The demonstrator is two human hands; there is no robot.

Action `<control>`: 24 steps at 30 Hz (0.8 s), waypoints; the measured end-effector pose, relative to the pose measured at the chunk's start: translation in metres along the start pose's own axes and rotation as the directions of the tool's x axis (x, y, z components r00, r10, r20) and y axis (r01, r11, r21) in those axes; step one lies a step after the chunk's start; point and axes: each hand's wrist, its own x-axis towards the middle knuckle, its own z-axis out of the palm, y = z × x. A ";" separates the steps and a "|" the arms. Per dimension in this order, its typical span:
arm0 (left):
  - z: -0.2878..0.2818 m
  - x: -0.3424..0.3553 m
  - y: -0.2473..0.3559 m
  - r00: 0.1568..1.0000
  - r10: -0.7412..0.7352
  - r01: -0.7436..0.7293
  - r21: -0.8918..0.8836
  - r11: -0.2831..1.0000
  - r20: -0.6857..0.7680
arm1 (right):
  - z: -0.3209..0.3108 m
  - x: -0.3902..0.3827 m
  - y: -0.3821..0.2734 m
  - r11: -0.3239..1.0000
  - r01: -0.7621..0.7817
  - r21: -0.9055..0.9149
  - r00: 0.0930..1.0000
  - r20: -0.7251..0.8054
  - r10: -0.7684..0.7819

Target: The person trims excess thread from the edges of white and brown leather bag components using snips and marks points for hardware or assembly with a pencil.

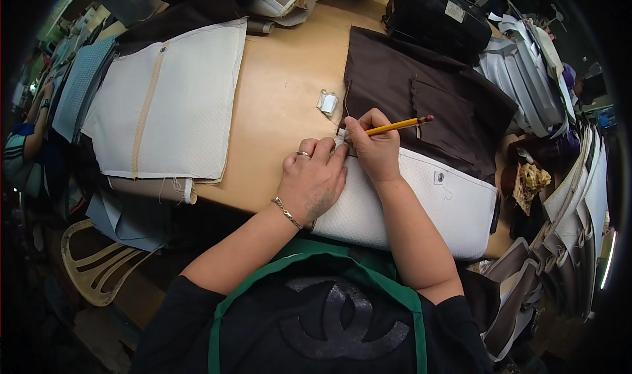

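A yellow pencil (398, 125) with a pinkish eraser end is in my right hand (375, 144), which is closed around it. Its writing end is hidden by my fingers, close to the left edge of the work. My left hand (316, 176) lies beside it, fingers bent and together. They pinch the upper left corner of a white textured fabric panel (421, 206), where a small pale piece (340, 138) shows between the hands. The panel has a metal eyelet (440, 177) and joins dark brown cloth (434, 91) spread beyond it.
A small clear-and-white object (327, 103) sits on the tan table (289, 78). At left lies another white panel (178, 104) with a beige strip. A black case (438, 19) stands at the back; stacked fabric pieces (573, 223) crowd the right. A plastic chair (99, 262) is lower left.
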 end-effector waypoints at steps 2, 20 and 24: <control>0.001 0.000 0.000 1.000 0.006 -0.006 0.002 1.000 -0.003 | -0.001 0.000 -0.001 0.999 0.032 -0.026 0.999 0.033 -0.031; -0.001 -0.002 -0.002 0.999 0.003 -0.006 -0.079 0.997 -0.032 | -0.048 -0.005 -0.026 0.985 -0.157 0.065 0.986 0.063 0.153; 0.001 -0.003 -0.005 0.992 0.046 -0.061 -0.131 0.990 -0.120 | -0.033 -0.017 -0.030 0.856 -0.028 -0.517 0.984 0.136 0.114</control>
